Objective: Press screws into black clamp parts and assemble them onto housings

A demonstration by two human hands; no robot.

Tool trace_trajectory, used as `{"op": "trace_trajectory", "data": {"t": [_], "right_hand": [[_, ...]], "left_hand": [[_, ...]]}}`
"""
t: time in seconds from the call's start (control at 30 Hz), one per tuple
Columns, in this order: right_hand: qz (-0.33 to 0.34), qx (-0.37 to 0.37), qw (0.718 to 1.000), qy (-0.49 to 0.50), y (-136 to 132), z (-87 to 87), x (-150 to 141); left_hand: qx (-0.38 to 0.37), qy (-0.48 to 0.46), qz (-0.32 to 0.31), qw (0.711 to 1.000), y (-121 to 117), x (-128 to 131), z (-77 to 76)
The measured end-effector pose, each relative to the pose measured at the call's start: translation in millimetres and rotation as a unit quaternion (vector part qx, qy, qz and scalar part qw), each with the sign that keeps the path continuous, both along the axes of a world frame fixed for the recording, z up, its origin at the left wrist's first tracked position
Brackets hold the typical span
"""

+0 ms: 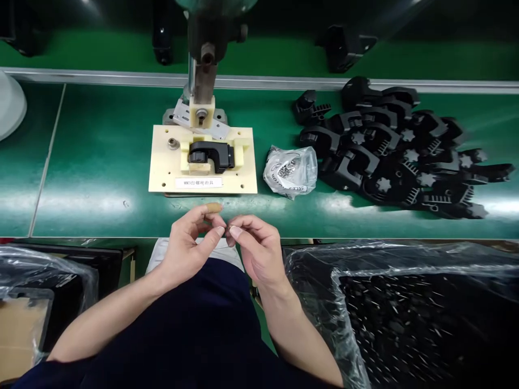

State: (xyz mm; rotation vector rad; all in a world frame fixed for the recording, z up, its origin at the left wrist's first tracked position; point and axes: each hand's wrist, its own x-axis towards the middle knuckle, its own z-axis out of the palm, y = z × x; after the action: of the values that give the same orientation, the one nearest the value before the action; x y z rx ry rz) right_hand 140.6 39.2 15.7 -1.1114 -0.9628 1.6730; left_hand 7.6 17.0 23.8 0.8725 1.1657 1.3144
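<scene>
My left hand (194,235) and my right hand (257,243) meet in front of my body at the bench's front edge. Both have thumb and fingers pinched together, their tips nearly touching; whatever is between them is too small to make out. Tape or a finger cover wraps my left index finger. Beyond my hands is a cream fixture plate (160,167) with a printed label. A black curved plastic part (214,154) sits in its raised nest. To the right stands an open clear plastic bag (292,186) with small metal pieces (287,168), which look like screws.
A press head (203,75) hangs over the fixture's back. Black plastic parts (381,140) are heaped at the bench's right. Below the edge, a plastic-lined bin (336,302) holds many small black pieces; another lined box (44,286) is at left. A white round object (10,105) stands far left.
</scene>
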Motion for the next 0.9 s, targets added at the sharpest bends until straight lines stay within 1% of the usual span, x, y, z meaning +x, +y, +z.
{"op": "trace_trajectory", "data": {"t": [0.1, 0.17, 0.23, 0.33, 0.43, 0.57, 0.63, 0.77, 0.9], "right_hand": [[0.017, -0.007, 1.000, -0.013, -2, -0.6, -4], [0.046, 0.019, 0.997, -0.055, -1, 1.3, -3], [0.085, 0.056, 0.989, -0.109, 1, 4.7, -1], [0.128, 0.087, 0.975, -0.158, 3, 9.6, 2], [0.123, 0.077, 0.978, -0.152, 3, 11.1, 0], [0.097, 0.051, 0.985, -0.136, -1, 8.0, -8], [0.095, 0.041, 0.986, -0.131, -2, 6.0, -12], [0.093, 0.031, 0.987, -0.130, -2, 3.9, -16], [0.090, 0.021, 0.989, -0.119, -1, 1.6, -17]], "left_hand": [[-0.003, -0.002, -0.006, 1.000, -2, -2, 0.3], [-0.005, 0.016, -0.012, 1.000, -2, -5, -0.1], [-0.009, 0.033, -0.022, 0.999, -2, -8, -0.9], [-0.027, 0.017, -0.035, 0.999, -2, -13, -3.1], [-0.051, -0.043, -0.011, 0.998, -2, -12, -6.8], [-0.079, -0.134, 0.077, 0.985, -3, -7, -11.4], [-0.096, -0.155, 0.103, 0.978, -5, -5, -12.3], [-0.097, -0.141, 0.114, 0.979, -9, -3, -12.1], [-0.086, -0.124, 0.092, 0.984, -12, -6, -13.6]]}}
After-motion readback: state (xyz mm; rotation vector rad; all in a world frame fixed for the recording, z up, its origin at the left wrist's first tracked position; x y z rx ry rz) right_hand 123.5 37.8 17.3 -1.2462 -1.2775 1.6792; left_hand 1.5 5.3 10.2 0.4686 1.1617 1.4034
